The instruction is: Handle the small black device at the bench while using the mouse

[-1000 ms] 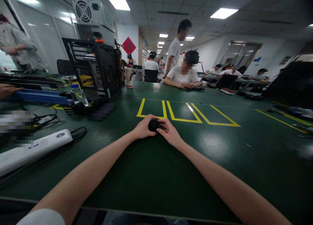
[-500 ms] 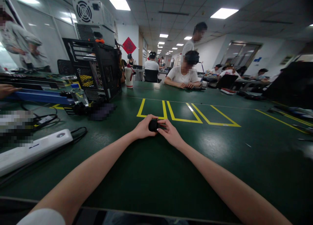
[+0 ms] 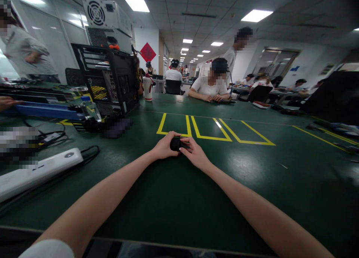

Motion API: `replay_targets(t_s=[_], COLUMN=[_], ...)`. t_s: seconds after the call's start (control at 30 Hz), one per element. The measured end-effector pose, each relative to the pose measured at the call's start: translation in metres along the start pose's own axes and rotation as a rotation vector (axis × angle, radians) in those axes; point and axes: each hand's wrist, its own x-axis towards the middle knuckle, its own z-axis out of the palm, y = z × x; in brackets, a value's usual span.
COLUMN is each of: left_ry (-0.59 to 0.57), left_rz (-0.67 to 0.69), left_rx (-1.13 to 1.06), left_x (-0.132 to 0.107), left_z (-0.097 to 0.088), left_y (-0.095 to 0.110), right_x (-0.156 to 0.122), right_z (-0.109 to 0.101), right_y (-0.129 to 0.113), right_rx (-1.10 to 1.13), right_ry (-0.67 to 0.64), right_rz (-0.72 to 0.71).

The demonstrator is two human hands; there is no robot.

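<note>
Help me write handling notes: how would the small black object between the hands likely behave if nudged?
The small black object is probably light, being compact enough to sit between the left hand and right hand. It looks fairly stiff, with no obvious dent, though its darkness hides detail. Its rounded outline might let it roll on the shiny table.

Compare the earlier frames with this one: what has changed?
The standing person behind the seated one has moved to the picture's right; the person at far left has shifted posture. Nothing was visibly grasped or let go: left hand and right hand still hold the black object in the same place. The cup stayed put.
</note>
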Motion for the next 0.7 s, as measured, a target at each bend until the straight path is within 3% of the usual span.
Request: replay_targets(t_s=[0.47,0.7], left_ry=[-0.015,-0.014], left_rz=[-0.005,-0.019], left_rx=[-0.008,0.003], left_x=[-0.0005,-0.0002], left_z=[-0.0024,-0.0022], left_y=[0.0029,0.0035], right_x=[-0.0023,-0.0022], right_z=[-0.0007,-0.0006], right_y=[-0.0060,-0.0076], right_rx=[-0.131,-0.119], right_ry=[0.001,0.009], right_rz=[-0.060,-0.024])
